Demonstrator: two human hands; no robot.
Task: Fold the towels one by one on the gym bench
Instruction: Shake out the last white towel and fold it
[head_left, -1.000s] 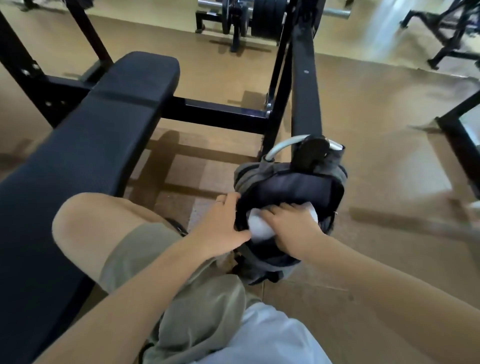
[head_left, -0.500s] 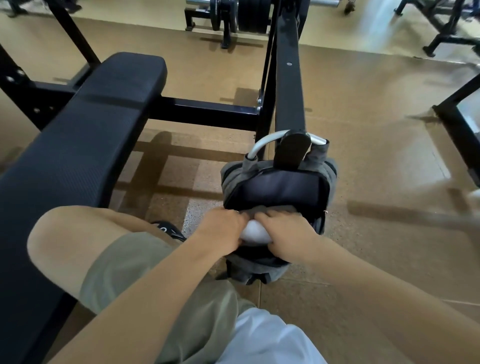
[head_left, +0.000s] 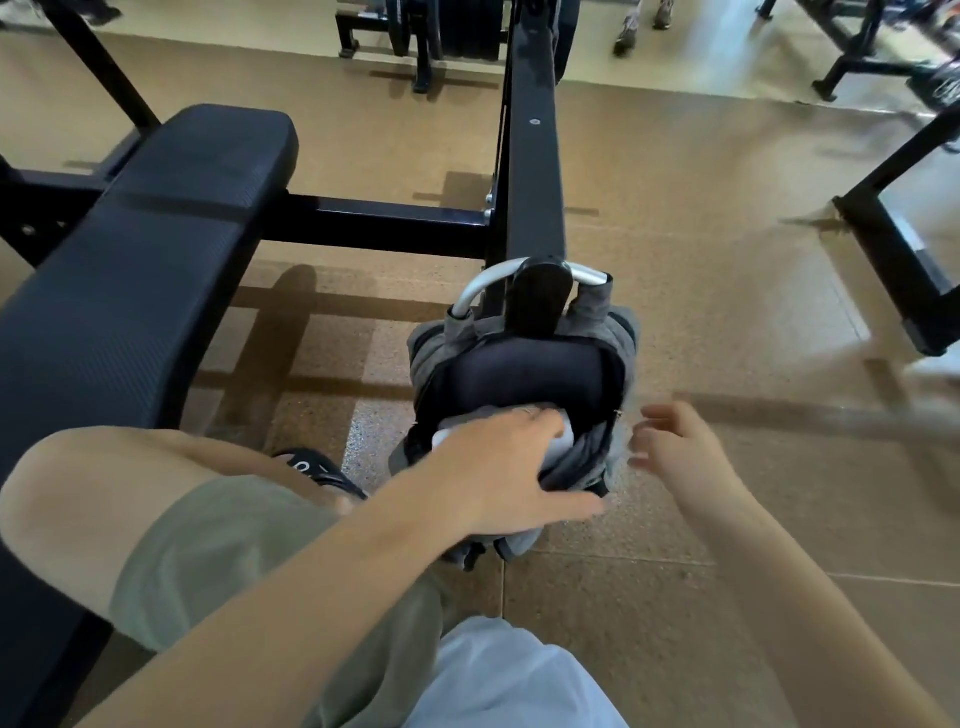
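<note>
White towel (head_left: 563, 434) peeks out of the open gray bag (head_left: 587, 457), right under my left hand's (head_left: 501, 462) fingers (head_left: 537, 418). I see those fingers pressed down on it, but I cannot tell if they grip it. My right hand (head_left: 685, 457) floats just beside the bag, fingers loose and spread, holding nothing. Far off past my left fingers sits the black bench (head_left: 140, 270).

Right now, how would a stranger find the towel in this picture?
Find the black gym bench; right of it a grey backpack hangs open from a black post. The towel is the white bundle in its mouth, under the left hand, the only white thing inside.
</note>
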